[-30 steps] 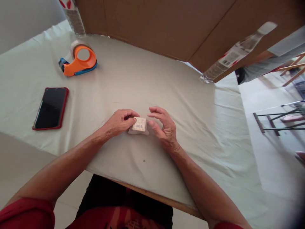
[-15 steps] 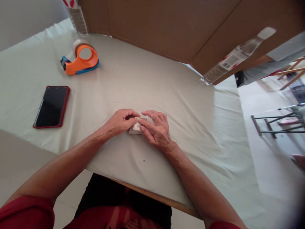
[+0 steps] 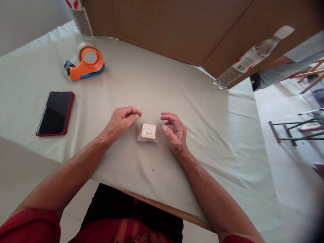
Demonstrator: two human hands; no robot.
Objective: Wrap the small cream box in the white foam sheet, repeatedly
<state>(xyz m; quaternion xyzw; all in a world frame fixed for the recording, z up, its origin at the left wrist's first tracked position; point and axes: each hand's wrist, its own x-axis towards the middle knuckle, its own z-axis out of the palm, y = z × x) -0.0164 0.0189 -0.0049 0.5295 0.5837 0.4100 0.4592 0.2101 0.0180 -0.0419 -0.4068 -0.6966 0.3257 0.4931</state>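
A small clear packet (image 3: pixel 140 136) with a pale, square printed label (image 3: pixel 149 130) lies flat on the cloth, between my hands and touched by neither. My left hand (image 3: pixel 124 121) hovers just up and left of it, fingers loosely bent, thumb tip close to the index finger, nothing visible in them. On the packet's right side, my right hand (image 3: pixel 176 133) is held with thumb and fingers apart, also holding nothing. What is inside the packet is too small to make out.
An orange tape dispenser (image 3: pixel 86 67) and a red-cased phone (image 3: pixel 55 113) lie to the left. Behind stands a brown cardboard panel (image 3: pixel 157 30), with a plastic bottle (image 3: pixel 82 22) at its left and another bottle (image 3: pixel 249 62) at its right. The pale cloth (image 3: pixel 197 101) has wrinkles.
Both hands have let go of the packet and drawn apart, the left one up and left, the right one to the right. The label is now fully in sight.
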